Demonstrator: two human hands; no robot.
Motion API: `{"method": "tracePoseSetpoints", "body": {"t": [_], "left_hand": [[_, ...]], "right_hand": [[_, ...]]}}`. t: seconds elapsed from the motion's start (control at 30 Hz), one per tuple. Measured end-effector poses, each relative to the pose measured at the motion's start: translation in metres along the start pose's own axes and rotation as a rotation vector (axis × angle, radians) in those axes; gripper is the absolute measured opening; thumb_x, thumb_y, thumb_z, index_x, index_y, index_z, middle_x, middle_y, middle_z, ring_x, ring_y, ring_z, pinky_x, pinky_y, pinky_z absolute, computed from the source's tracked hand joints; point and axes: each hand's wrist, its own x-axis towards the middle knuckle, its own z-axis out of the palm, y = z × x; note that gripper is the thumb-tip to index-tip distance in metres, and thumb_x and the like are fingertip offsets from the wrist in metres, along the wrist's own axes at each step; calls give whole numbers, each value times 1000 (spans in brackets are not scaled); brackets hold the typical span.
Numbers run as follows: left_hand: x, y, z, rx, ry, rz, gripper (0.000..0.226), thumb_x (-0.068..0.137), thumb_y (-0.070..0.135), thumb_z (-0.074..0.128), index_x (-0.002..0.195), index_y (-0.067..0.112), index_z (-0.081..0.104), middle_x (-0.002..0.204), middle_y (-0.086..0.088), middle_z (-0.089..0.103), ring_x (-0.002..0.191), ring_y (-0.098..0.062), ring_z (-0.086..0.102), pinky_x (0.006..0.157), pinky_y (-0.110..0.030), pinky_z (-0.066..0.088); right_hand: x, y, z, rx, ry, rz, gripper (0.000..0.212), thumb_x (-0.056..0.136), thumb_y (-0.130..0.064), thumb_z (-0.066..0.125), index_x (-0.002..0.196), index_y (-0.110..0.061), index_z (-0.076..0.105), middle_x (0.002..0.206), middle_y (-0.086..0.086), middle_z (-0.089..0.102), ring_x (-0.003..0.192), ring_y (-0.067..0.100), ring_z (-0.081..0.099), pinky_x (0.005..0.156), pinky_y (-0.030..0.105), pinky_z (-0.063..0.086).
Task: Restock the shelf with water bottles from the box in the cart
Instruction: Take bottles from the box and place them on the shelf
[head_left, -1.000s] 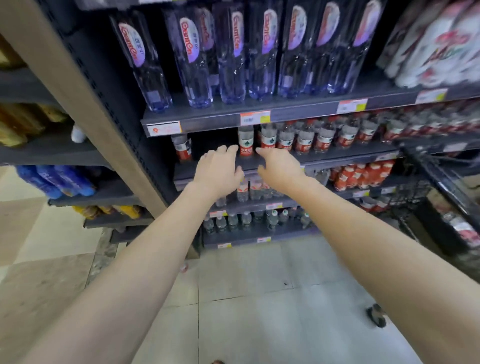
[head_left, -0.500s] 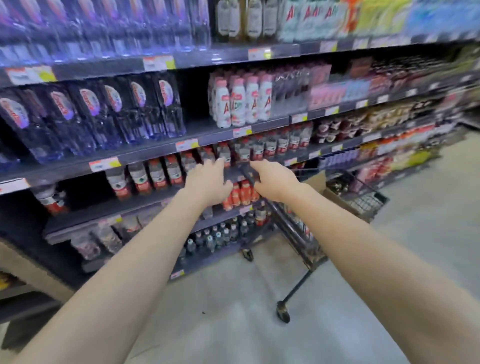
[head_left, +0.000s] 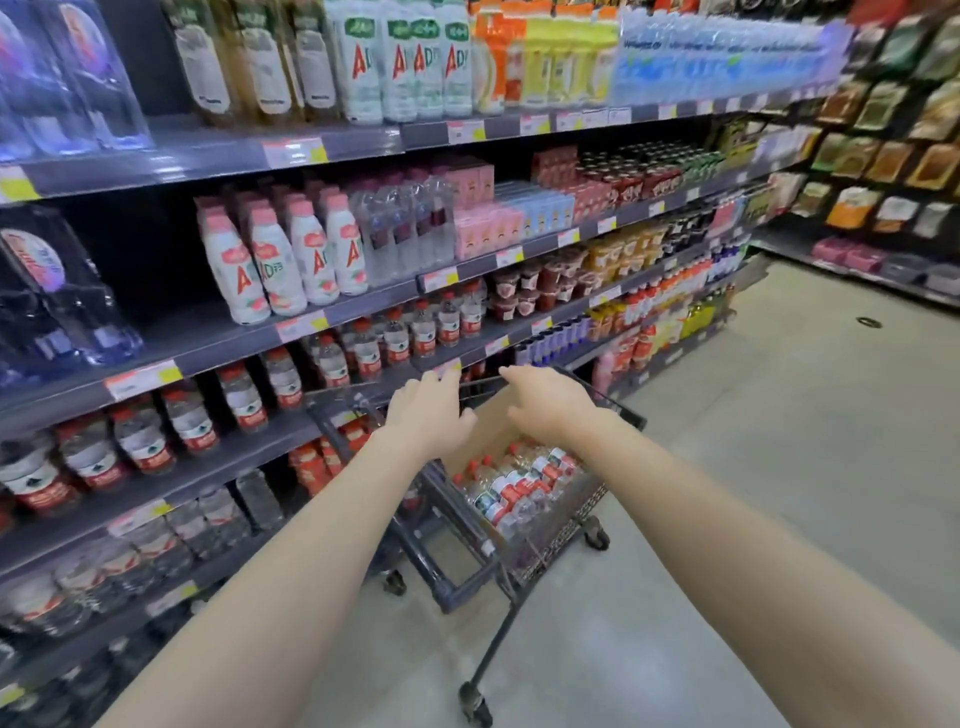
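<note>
In the cart (head_left: 457, 587) stands an open cardboard box (head_left: 493, 421), and inside it lie the water bottles (head_left: 514, 483), clear plastic with red caps and red-and-white labels, packed close together on their sides. Both hands hang above the box with nothing in them. The left hand (head_left: 428, 415) is palm down over the near left edge of the box, fingers spread loose and wide. The right hand (head_left: 545, 402) is beside it over the far side of the box, fingers likewise open and slightly curled. The two hands are near each other but apart, and neither touches a bottle.

The cart is dark metal with small wheels and sits on the pale floor (head_left: 779, 467), just beside the shelf (head_left: 249, 452). On that shelf level, to the left of the cart, stands a row of upright bottles (head_left: 189, 421) with the same red labels; more of them continue along the level above. Higher up are white bottles with pink caps (head_left: 280, 260). Yellow and white price tags (head_left: 143, 379) run along the shelf edges. The far end of the aisle is blurred.
</note>
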Motion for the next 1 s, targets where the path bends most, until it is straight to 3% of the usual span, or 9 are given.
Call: {"method": "tracePoseSetpoints", "body": {"t": [0.07,0.2,0.4,0.63,0.77,0.9,1.0], "left_hand": [[38,6,15,-6,-11,-11,68,104,48,48,162,17,28,150,-15,49,127,-38,56,92,-48,53],[105,9,40,-41,-77,-50,55,104,45,49,149,14,42,139,-16,55,120,-38,59,88,-45,49],[177,11,77,-106,-168,-124,52,103,43,50,145,12,43,137,-17,55,122,-40,57,93,-47,50],[244,15,136,-130,-237,-243,60,102,44,53,151,12,38,140,-18,53,124,-41,57,95,-48,51],[282,18,176,-161,-301,-378,61,100,44,55,150,13,39,142,-19,51,127,-42,55,101,-49,48],[312,25,212,-291,-411,-585,64,100,42,54,153,9,35,142,-19,53,126,-40,58,103,-50,51],[327,30,239,-368,-430,-695,51,103,41,50,141,7,43,135,-21,58,122,-41,61,102,-49,52]], "right_hand": [[30,25,3,-11,-29,2,64,103,-17,49,164,-21,27,165,1,37,142,23,48,99,41,55],[91,63,8,-12,-107,0,63,102,-17,45,163,-22,29,164,0,38,133,24,57,81,32,48],[162,107,30,23,-191,-17,64,102,-18,48,163,-22,30,160,4,45,135,26,54,94,39,55],[247,163,81,29,-305,-29,64,98,-18,52,160,-20,34,140,10,62,116,31,66,90,45,58],[308,199,122,10,-411,-82,47,88,-25,56,134,-18,61,116,7,72,98,30,70,82,41,61],[360,235,153,-58,-537,-176,35,94,-25,57,125,-11,64,115,10,71,101,32,69,83,39,59],[389,259,178,-103,-607,-214,27,94,-23,58,116,-10,67,108,10,72,92,30,68,77,36,56]]}}
